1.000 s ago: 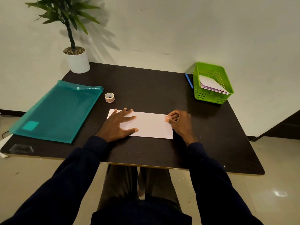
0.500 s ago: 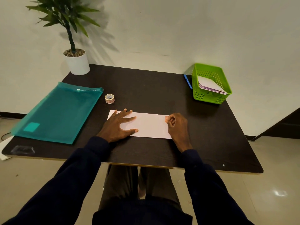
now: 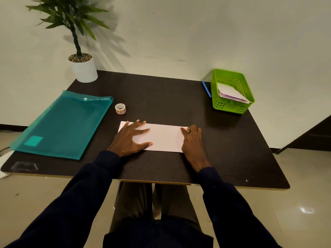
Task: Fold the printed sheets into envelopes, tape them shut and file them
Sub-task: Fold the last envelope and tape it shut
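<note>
Pressing down on the folded envelope (image 3: pixel 164 138), which is lying flat near the front middle of the dark table (image 3: pixel 161 93), the person is, by the look of it, working through the taping step. The left hand (image 3: pixel 131 138) is lying palm down over the envelope's left end, fingers fanned wide and straight, pinning it. The right hand (image 3: pixel 192 138) is covering the right end, its fingertips (image 3: pixel 184 130) pushing down at the far right corner. A sliver of orange is showing there, probably a piece of tape. This hand is pinching nothing that can be seen.

Doing this well is likely coming down to two things. The spread hand should be bearing enough weight that the paper is not sliding on the smooth tabletop. The pressing fingers should be rubbing from the paper outward, so the tape is seating without a bubble or lifted edge. Whether the tape is actually bridging the flap is hidden under the fingers, so a check is worth making before lifting off.

The tape roll (image 3: pixel 120 108) is standing just beyond the envelope's left corner, within easy reach for another strip. The teal folder (image 3: pixel 62 126), probably the filing place, is lying to the left. More sheets are waiting in the green basket (image 3: pixel 231 107) at the far right.
</note>
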